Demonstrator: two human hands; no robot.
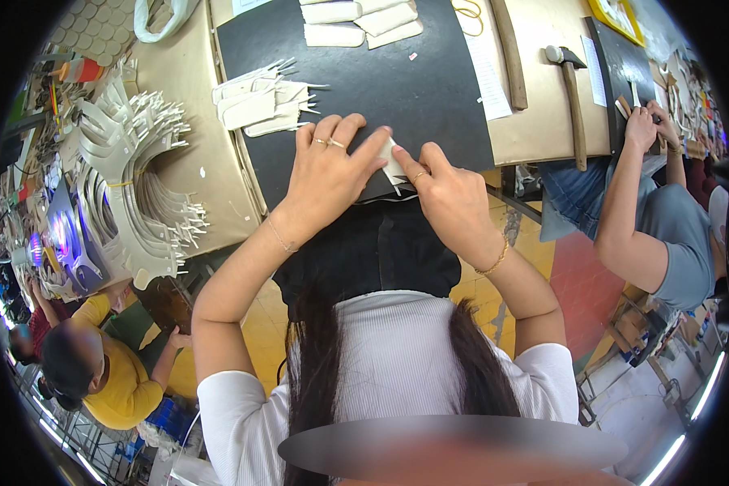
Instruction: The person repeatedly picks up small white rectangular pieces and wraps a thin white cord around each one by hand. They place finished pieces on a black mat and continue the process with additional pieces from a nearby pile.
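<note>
1. The mat [429,89] lies on the table [186,97], in front of the person.
2. Both hands rest at the near edge of the mat: the left hand [326,174] is left of the cut piece [394,164], the right hand [454,197] is right of it, and both touch it.
3. A pile of pieces [261,101] lies on the mat behind the left hand.
4. More stacks [360,20] lie at the far edge of the mat.
5. The curved pieces [138,178] lie on the table left of the mat.
6. The hammer [573,97] lies right of the mat, near a co-worker's hand [641,130].
</note>
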